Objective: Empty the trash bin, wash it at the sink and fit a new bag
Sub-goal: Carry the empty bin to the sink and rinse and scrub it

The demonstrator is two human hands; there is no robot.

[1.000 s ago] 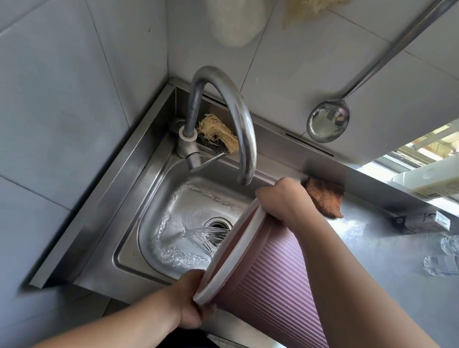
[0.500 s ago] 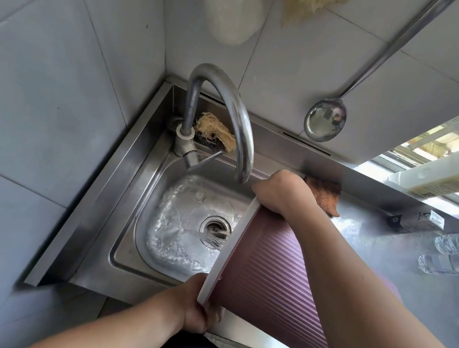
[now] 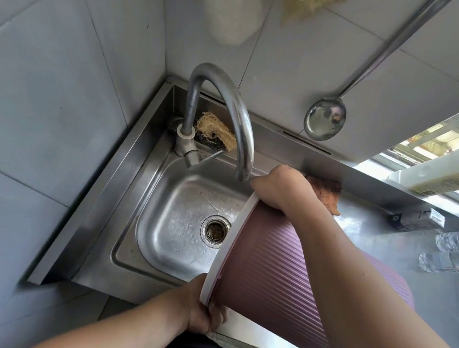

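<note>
The pink ribbed trash bin (image 3: 266,274) with a white rim lies tipped on its side, mouth facing left over the steel sink (image 3: 185,225). My left hand (image 3: 200,307) grips the near part of the rim. My right hand (image 3: 282,189) grips the far part of the rim, just right of the tap spout. The basin is wet, and the drain (image 3: 216,230) shows beside the rim. The bin's inside is hidden.
The curved tap (image 3: 228,112) arches over the basin, with a loofah scrubber (image 3: 215,131) behind it. A brown cloth (image 3: 326,193) lies on the steel counter. A ladle (image 3: 324,121) hangs on the tiled wall. Two plastic bottles (image 3: 455,249) lie at the right.
Water poured from the bin into the sink a second ago; the stream has stopped and the pool has drained. The bin has tipped further, and the view shifted slightly.
</note>
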